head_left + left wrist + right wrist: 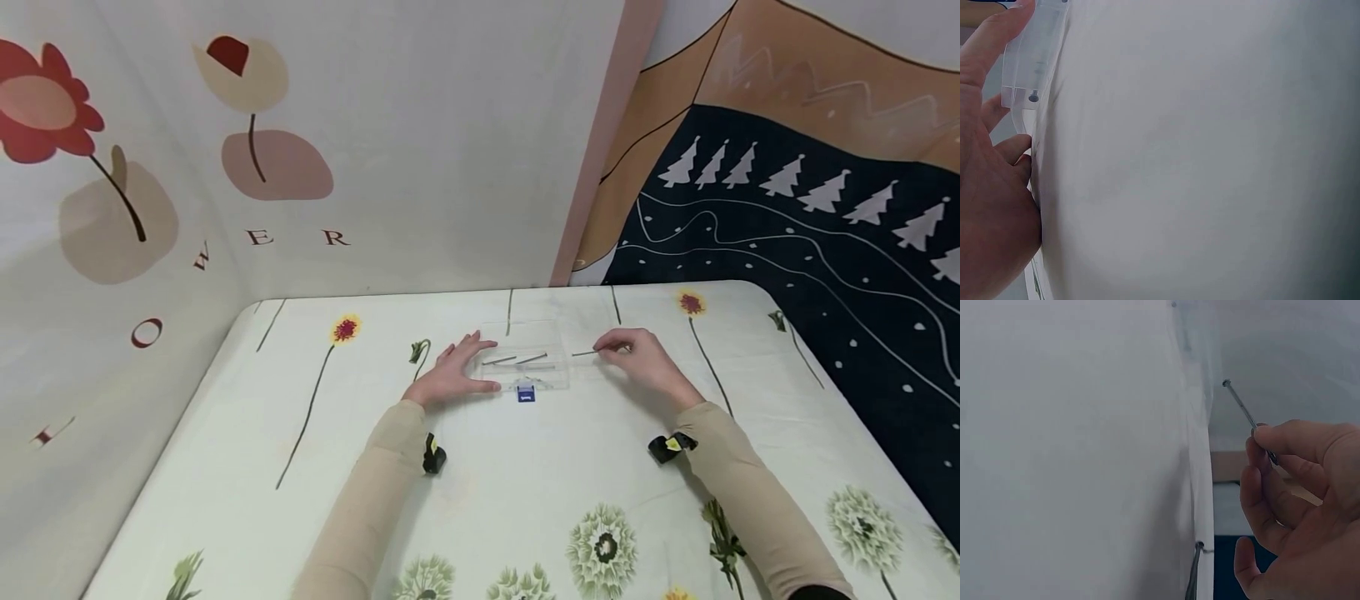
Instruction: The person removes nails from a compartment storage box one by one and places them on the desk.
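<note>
A clear plastic organizer case (561,377) lies on the table with its transparent lid (551,329) raised at the far side and a blue latch tag (527,393) in front. Several long nails (532,359) lie inside its compartments. My left hand (450,372) holds the case at its left end, thumb on the near wall and fingers toward the far side. Just right of the case, my right hand (636,357) pinches one long nail (1242,407) between thumb and index finger. That nail's flat head points away from the palm, toward the case; its other end sticks out behind the fingertips.
A white cloth (480,500) printed with flowers covers the table. Behind it hangs a pale curtain (450,167), with a dark tree-patterned cloth (750,225) on the right. Black wrist cameras (667,447) are strapped to both sleeves.
</note>
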Demonstrator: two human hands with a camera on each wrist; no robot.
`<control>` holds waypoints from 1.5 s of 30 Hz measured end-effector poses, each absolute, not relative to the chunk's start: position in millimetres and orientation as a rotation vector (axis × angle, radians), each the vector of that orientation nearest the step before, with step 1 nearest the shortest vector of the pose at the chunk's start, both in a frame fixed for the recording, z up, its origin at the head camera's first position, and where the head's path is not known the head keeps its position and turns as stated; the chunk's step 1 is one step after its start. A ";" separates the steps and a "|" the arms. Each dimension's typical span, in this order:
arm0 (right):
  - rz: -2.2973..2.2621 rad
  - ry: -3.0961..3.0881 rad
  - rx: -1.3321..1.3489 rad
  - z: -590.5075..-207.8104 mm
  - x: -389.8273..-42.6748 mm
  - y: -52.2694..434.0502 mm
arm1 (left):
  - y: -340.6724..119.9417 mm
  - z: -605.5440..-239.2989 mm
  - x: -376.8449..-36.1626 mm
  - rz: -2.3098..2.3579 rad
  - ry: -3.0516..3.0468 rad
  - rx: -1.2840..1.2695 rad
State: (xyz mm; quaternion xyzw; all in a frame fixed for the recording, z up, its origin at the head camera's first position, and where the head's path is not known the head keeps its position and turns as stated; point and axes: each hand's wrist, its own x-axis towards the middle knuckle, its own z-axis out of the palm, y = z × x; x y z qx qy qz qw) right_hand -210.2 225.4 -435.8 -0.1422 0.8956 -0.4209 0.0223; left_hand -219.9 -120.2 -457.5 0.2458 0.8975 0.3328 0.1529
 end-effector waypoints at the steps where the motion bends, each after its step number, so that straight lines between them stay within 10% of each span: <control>1: -1.314 2.777 -0.432 -435.2 -209.8 228.6 | -120.1 -457.5 -219.7 0.954 2.572 0.704; 45: -1.337 2.917 -0.056 -439.6 -197.9 302.9 | -119.8 -455.8 -218.8 0.951 2.573 0.685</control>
